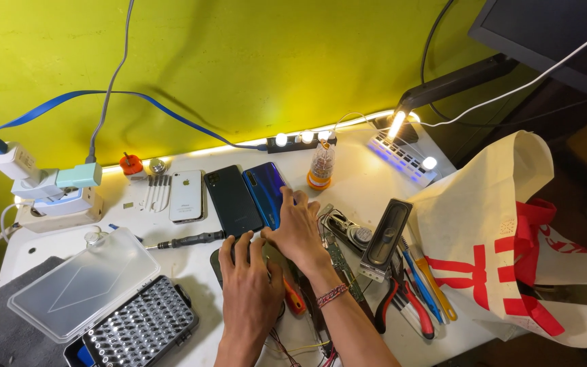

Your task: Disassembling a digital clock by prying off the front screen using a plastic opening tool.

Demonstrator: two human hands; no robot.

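Note:
My left hand (249, 289) lies flat on a dark phone (216, 261) on the white table (368, 183), fingers curled over its far edge. My right hand (300, 231), with a woven bracelet at the wrist, crosses just beyond it and presses its fingertips on the same phone's top. Most of this phone is hidden under both hands. Just beyond the hands lie three phones side by side, backs up: a white one (186, 196), a black one (234, 200) and a blue one (266, 192).
A black screwdriver (191, 239) lies left of my hands; an open bit set (140, 327) and its clear lid (83, 282) sit nearer left. To the right are a circuit board (341, 264), a black speaker (388, 238), pliers (409, 306) and a cloth bag (511, 251). Chargers (42, 183) stand far left.

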